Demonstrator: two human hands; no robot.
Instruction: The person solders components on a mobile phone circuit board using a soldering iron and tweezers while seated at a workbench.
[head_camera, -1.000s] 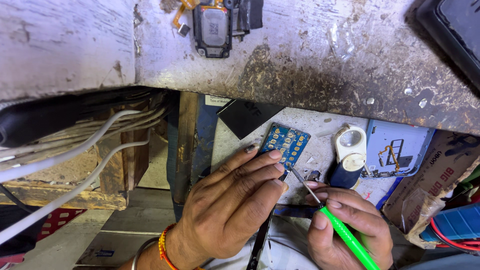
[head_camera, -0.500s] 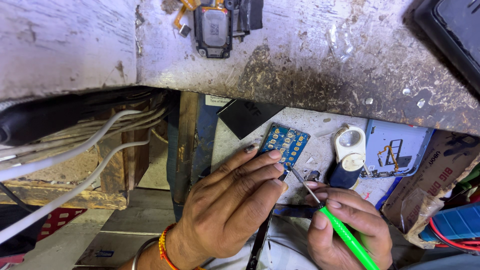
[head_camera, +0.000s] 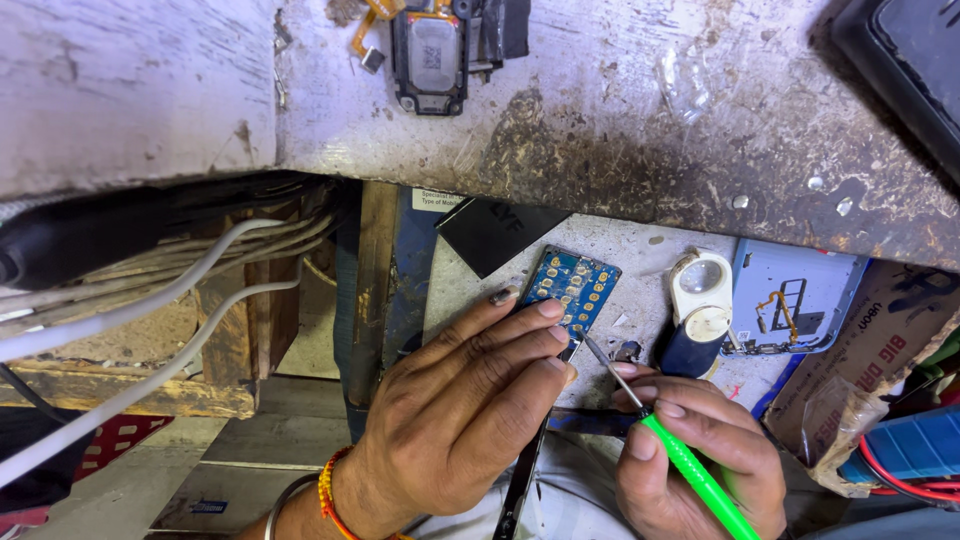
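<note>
The left hand (head_camera: 455, 420) pinches tweezers (head_camera: 528, 470) against the small blue circuit board (head_camera: 572, 287) just past its fingertips; the right hand (head_camera: 690, 470) grips a green-handled probe (head_camera: 690, 470), tip at the board's near edge; mid-touch work, needing steadiness.

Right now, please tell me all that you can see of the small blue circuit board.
The small blue circuit board is a flat rectangle, tilted, with rows of round gold-coloured pads on its face. It lies on a pale, dirty surface below the worn bench edge. The left hand touches its lower edge with its fingertips, and the metal tip of the green-handled tool in the right hand points at its lower corner.
</note>
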